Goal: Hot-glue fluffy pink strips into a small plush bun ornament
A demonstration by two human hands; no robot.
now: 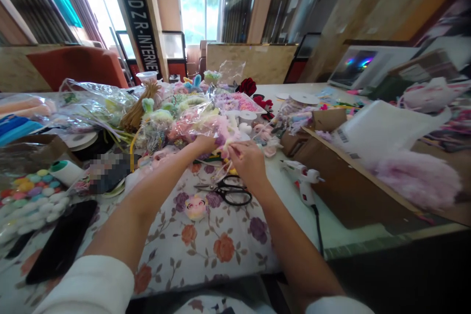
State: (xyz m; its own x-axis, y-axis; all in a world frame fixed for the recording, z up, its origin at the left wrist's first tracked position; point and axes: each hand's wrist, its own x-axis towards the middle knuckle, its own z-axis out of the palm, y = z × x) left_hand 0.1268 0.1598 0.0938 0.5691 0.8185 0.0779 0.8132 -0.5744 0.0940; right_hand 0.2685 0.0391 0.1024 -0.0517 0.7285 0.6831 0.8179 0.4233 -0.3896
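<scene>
Both my arms reach forward into a heap of pastel craft materials. My left hand (206, 144) is at the heap's near edge, against pink fluffy material (191, 125) partly under clear plastic wrap; its fingertips are hidden there. Close beside it, my right hand (247, 157) has its fingers drawn together in a pinch at a pale, fuzzy bit too small to name. Just below the hands lie black-handled scissors (233, 196), blades pointing left. Nearer to me, a small doll-face piece (196, 207) rests on the floral tablecloth (176, 260).
A white glue gun (304, 179) with a black cord stands to the right, beside a cardboard box (342, 191) holding a white plastic bag (382, 127). On the left are a black phone (62, 240), bagged pompoms (33, 201) and a thread spool (66, 172).
</scene>
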